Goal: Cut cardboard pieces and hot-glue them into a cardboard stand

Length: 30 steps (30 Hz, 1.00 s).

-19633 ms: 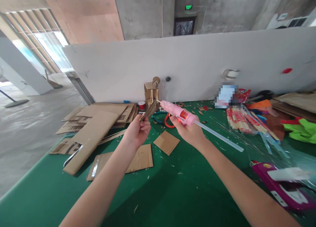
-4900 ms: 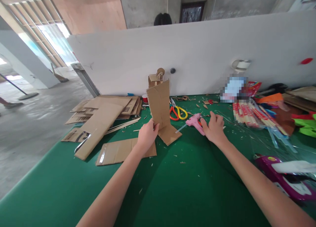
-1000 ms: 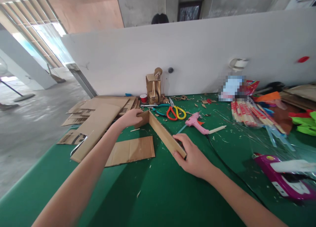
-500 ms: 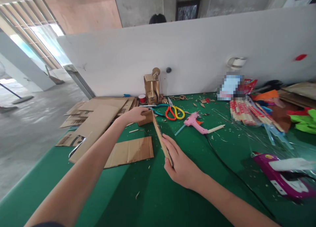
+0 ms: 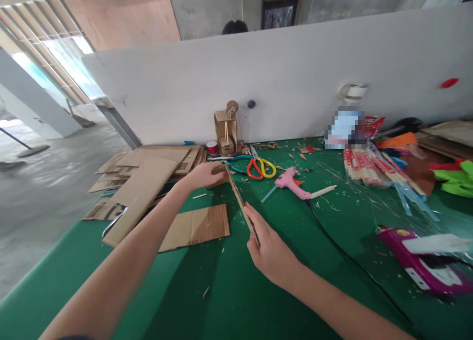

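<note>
Seen nearly edge-on, a folded piece of cardboard [image 5: 239,198] stands up over the green table between my hands. My right hand [image 5: 271,251] is closed on its near end, thumb on one side and fingers on the other. At the far end, my left hand [image 5: 207,175] has its fingers bent over the cardboard's turned part; that hand hides some of it. A flat cardboard rectangle [image 5: 195,227] lies on the table below my left forearm. Just beyond the held piece are scissors [image 5: 260,167] with red and yellow handles and teal-handled pliers [image 5: 236,163].
A pink glue gun [image 5: 291,182] with its cord lies right of my hands. Cardboard sheets [image 5: 148,182] are stacked at left. A small cardboard model [image 5: 225,133] stands against the white panel [image 5: 177,88]. Farther right are packaged sticks [image 5: 364,165] and a purple device [image 5: 417,261].
The held cardboard has turned slightly, so its edge looks thinner and its far folded part shows less. My left hand has shifted a little over it. The view moved slightly.
</note>
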### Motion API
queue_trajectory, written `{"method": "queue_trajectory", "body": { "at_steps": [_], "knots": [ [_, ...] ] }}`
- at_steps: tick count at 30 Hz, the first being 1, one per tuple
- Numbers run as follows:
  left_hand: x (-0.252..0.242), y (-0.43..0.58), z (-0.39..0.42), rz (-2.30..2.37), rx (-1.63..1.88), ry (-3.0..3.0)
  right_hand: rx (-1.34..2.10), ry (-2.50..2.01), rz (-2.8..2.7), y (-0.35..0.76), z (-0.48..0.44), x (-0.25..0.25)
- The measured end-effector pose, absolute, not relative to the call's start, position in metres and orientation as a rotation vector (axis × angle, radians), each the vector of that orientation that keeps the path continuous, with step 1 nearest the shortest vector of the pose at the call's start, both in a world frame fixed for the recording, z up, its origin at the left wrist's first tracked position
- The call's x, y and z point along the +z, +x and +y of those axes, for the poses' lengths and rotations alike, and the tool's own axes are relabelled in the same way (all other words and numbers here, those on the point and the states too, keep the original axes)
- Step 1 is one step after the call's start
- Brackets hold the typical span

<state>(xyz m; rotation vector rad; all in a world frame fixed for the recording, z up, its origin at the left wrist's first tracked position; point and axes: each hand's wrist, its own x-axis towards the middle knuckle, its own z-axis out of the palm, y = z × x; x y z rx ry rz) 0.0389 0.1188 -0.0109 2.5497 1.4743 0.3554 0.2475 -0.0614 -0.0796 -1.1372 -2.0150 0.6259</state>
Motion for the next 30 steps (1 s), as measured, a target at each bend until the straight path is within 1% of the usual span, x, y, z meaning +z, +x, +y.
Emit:
{"method": "queue_trajectory", "body": {
  "at_steps": [6,19,30],
  "knots": [
    [-0.009,0.040,0.115,1.477,0.375,2.512,0.673,-1.161,-1.929,0.243,-0.064,-0.081],
    [-0.012,0.038,0.119,1.469,0.392,2.561,0.681,-1.162,-1.936,0.244,-0.061,-0.080],
    [-0.010,0.039,0.125,1.518,0.357,2.605,0.802,-1.094,-1.938,0.278,-0.037,-0.071]
  ]
}}
